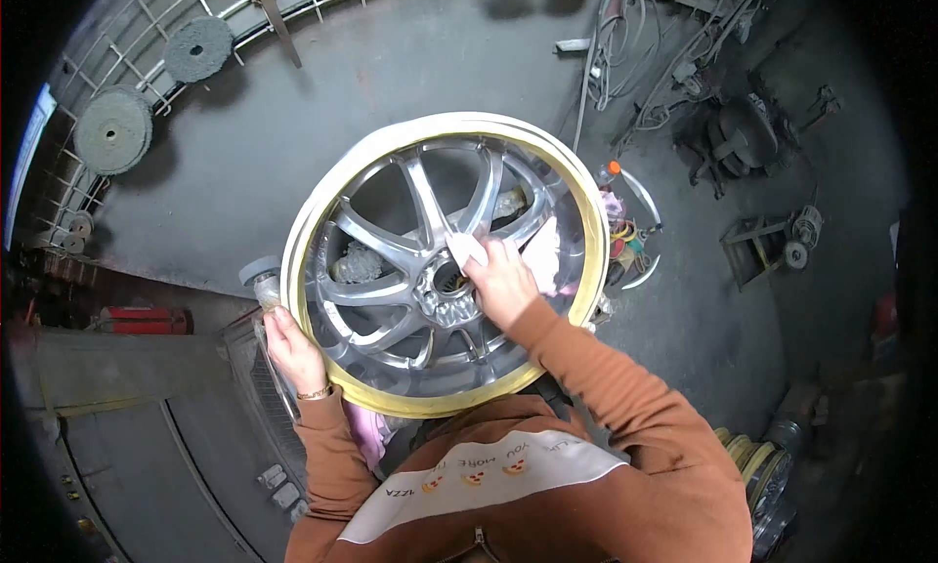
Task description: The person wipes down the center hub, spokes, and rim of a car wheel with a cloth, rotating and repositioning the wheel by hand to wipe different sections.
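A polished multi-spoke alloy wheel [425, 184] with yellow tape around its rim is in front of my body, its open face toward me. My left hand [293, 353] grips the wheel's outer edge at the lower left, fingers closed around it. Near the hub, my right hand [505, 282] is closed on a white cloth [467, 251] that touches the spokes beside the centre hole. Another piece of white cloth [542, 255] shows inside the rim, to the right of that hand. Behind the spokes, a rough grey cylindrical piece [358, 263] is partly hidden.
Grey abrasive discs [113, 130] hang on a wire rack at the upper left. Looped cables [616, 45] hang at the upper right. A bottle with an orange cap [614, 168] stands right of the wheel. More taped wheels [767, 470] are at the lower right.
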Available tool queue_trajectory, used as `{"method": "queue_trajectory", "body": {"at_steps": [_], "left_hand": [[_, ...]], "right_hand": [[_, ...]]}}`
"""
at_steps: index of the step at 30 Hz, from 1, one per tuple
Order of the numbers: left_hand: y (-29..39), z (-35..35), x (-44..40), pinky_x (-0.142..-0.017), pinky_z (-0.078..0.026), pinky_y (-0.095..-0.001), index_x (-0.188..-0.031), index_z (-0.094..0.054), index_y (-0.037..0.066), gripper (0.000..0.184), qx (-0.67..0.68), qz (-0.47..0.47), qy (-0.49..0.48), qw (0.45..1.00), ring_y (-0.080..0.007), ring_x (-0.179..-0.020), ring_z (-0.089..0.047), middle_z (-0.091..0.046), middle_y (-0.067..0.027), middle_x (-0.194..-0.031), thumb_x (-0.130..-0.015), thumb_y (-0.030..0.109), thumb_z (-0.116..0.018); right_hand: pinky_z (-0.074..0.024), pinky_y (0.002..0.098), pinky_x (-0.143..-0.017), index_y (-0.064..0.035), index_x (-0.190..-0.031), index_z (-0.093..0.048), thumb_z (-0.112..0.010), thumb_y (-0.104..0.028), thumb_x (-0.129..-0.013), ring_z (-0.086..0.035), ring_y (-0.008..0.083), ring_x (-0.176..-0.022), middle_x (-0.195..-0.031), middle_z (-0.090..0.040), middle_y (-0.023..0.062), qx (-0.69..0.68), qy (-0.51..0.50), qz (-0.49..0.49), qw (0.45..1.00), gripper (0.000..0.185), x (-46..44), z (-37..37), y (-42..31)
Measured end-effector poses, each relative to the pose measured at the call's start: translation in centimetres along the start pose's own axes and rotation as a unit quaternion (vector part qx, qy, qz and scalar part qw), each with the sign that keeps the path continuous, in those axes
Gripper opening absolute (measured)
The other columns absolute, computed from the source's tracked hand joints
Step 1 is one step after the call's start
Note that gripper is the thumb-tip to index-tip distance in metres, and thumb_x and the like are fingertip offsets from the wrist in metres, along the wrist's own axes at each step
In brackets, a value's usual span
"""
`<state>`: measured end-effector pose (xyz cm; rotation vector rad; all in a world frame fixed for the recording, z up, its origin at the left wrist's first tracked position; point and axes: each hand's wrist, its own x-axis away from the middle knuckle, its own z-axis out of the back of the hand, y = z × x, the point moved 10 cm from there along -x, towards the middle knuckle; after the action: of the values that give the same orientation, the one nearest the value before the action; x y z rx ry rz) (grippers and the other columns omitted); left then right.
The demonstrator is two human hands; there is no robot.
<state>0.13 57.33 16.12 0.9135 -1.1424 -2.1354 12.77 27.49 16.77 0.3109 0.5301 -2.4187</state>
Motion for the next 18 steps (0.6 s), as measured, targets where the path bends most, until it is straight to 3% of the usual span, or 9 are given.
{"method": "queue_trajectory", "body": {"at_steps": [2, 4, 6, 7, 9, 11, 12, 14, 18], "left_hand": [[0.8, 0.2, 0.4, -0.066, -0.04, -0.0365, -0.09, -0.052, -0.003, 0.028, 0.012, 0.013, -0.005, 1.0, -0.0257, -0.068, -0.044, -0.051, -0.0139, -0.076, -0.099, 0.023, -0.048], [8.9, 2.4, 1.9, -0.077, -0.042, -0.0377, -0.096, -0.054, -0.003, 0.018, -0.138, -0.162, 0.139, 0.967, -0.0243, -0.083, -0.05, -0.053, -0.0151, -0.093, -0.092, 0.014, -0.057], [12.7, 1.5, 3.0, -0.089, -0.042, -0.0388, -0.106, -0.054, -0.002, 0.024, -0.014, -0.165, 0.058, 0.984, -0.0262, -0.098, -0.052, -0.051, -0.0154, -0.105, -0.085, 0.007, -0.061], [15.0, -0.4, 3.9, -0.091, -0.042, -0.0381, -0.109, -0.055, -0.002, 0.026, 0.052, -0.173, -0.014, 0.983, -0.0269, -0.099, -0.052, -0.052, -0.0149, -0.106, -0.086, 0.007, -0.061], [18.2, -6.3, 6.4, -0.097, -0.039, -0.0352, -0.124, -0.051, -0.001, 0.047, 0.145, -0.209, -0.252, 0.934, -0.0248, -0.11, -0.051, -0.052, -0.0154, -0.122, -0.084, 0.019, -0.067], [19.0, -12.2, 10.6, -0.098, -0.037, -0.033, -0.13, -0.045, -0.001, 0.059, 0.367, -0.061, -0.506, 0.778, -0.0204, -0.114, -0.049, -0.053, -0.0139, -0.123, -0.083, 0.023, -0.07], [20.1, -12.6, 11.4, -0.091, -0.042, -0.03, -0.125, -0.05, -0.001, 0.051, 0.356, -0.072, -0.513, 0.777, -0.0159, -0.104, -0.054, -0.059, -0.0094, -0.11, -0.084, 0.02, -0.071], [17.2, -14.9, 14.0, -0.077, -0.046, -0.0245, -0.113, -0.057, -0.001, 0.035, 0.319, 0.102, -0.6, 0.727, -0.0095, -0.087, -0.057, -0.062, -0.0026, -0.094, -0.085, 0.016, -0.069], [18.7, -15.4, 13.6, -0.057, -0.042, -0.0181, -0.098, -0.06, 0.001, 0.015, 0.348, 0.061, -0.542, 0.762, -0.0033, -0.065, -0.051, -0.059, 0.0014, -0.079, -0.092, 0.014, -0.063]], "right_hand": [[-0.0499, 0.0378, -0.08, -0.009, -0.1, -0.067, -0.058, -0.003, -0.079, -0.057, 0.0308, -0.091, -0.101, -0.058, 0.0148, -0.146, -0.026, -0.053, 0.988, 0.023, 1.0, 2.6, 0.0], [-0.0513, 0.0371, -0.077, -0.0059, -0.105, -0.066, -0.059, -0.006, -0.084, -0.06, 0.0261, -0.082, -0.096, -0.061, 0.0125, -0.275, -0.022, -0.067, 0.959, 0.022, 1.2, 5.6, -0.1], [-0.0509, 0.0367, -0.077, -0.0007, -0.11, -0.064, -0.058, -0.013, -0.088, -0.061, 0.0215, -0.086, -0.092, -0.062, 0.0079, -0.661, -0.114, -0.31, 0.674, 0.026, 3.4, 5.1, -0.3], [-0.0482, 0.0354, -0.085, 0.0029, -0.112, -0.064, -0.055, -0.018, -0.091, -0.058, 0.0188, -0.098, -0.098, -0.059, 0.0065, -0.701, -0.115, -0.277, 0.647, 0.031, 3.1, 6.4, -1.3], [-0.0459, 0.0339, -0.088, 0.0027, -0.11, -0.065, -0.052, -0.02, -0.093, -0.056, 0.0183, -0.102, -0.102, -0.057, 0.0073, -0.67, -0.072, -0.167, 0.72, 0.031, 2.3, 8.9, -2.0], [-0.0404, 0.0307, -0.094, 0.0036, -0.105, -0.066, -0.05, -0.019, -0.095, -0.049, 0.0166, -0.112, -0.116, -0.053, 0.0102, -0.585, -0.036, -0.035, 0.81, 0.029, 2.2, 11.9, -3.3], [-0.0404, 0.0307, -0.094, 0.0036, -0.105, -0.066, -0.05, -0.019, -0.095, -0.049, 0.0166, -0.112, -0.116, -0.053, 0.0102, -0.581, -0.027, -0.037, 0.813, 0.029, 2.8, 12.4, -2.7], [-0.0425, 0.0263, -0.088, 0.0048, -0.101, -0.066, -0.052, -0.017, -0.093, -0.053, 0.0132, -0.102, -0.116, -0.056, 0.009, -0.575, -0.08, -0.161, 0.798, 0.027, 4.8, 10.7, 0.0], [-0.0483, 0.0238, -0.076, 0.003, -0.109, -0.063, -0.051, -0.02, -0.098, -0.059, 0.0086, -0.085, -0.091, -0.065, 0.0027, -0.639, -0.029, -0.225, 0.735, 0.028, 6.8, 11.2, 1.8]]}}
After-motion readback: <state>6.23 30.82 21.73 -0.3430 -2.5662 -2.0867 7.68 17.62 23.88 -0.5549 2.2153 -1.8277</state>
